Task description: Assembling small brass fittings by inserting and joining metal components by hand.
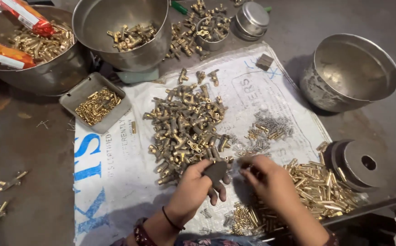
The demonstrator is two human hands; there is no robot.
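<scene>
My left hand [197, 189] is closed around a small dark block-shaped tool [216, 172] at the near edge of a big heap of brass fittings [186, 127]. My right hand [267, 180] is just to its right, fingertips pinched together near the tool; whatever small part it pinches is too tiny to make out. Beneath and to the right of that hand lies a spread of thin brass pins [318, 187]. A cluster of small metal springs [271, 127] lies beyond it. All of this rests on a white printed sack [116, 182] laid on the floor.
Steel bowls stand at the back: one with brass parts and orange packets [29, 50], one with a few fittings [120, 32], one bare [350, 73] at right. A small tray of brass bits [98, 105] sits left. A dark round disc with a hole [359, 164] lies right.
</scene>
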